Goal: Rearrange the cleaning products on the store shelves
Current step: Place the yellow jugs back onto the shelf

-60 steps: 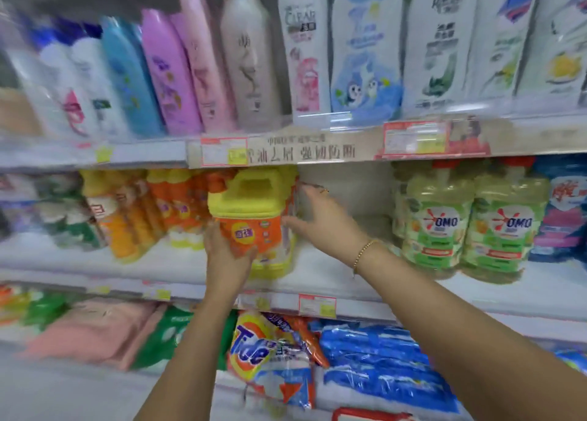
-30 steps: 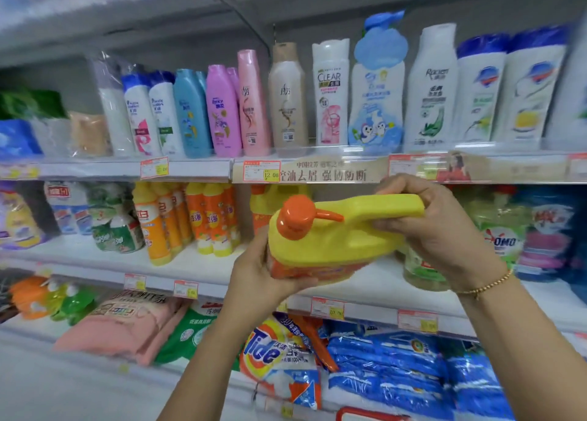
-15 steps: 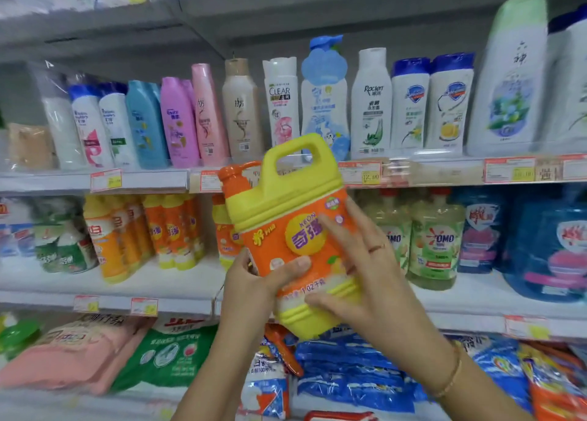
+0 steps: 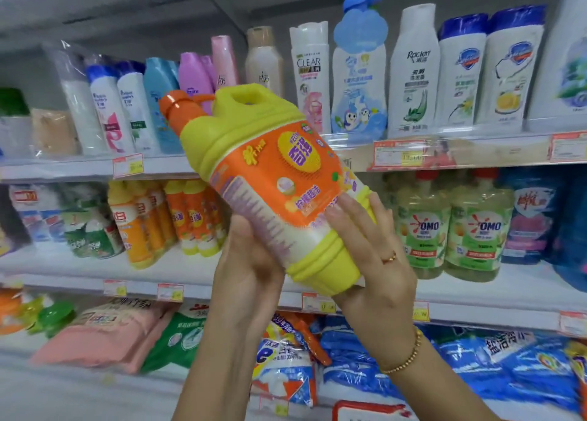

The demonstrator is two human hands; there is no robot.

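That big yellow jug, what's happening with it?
A person is holding the yellow jug up in front of the store shelves with both bare hands. The left hand grips its lower side and the right hand cups its base. The jug is tilted, its orange cap pointing up and to the left. It is off the shelf, in the air. Behind it, the middle shelf holds smaller orange bottles and green OMO bottles.

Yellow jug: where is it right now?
Head view, centre: the yellow jug is off the shelf, tilted with its orange cap up-left, held at its base between the left hand and right hand.
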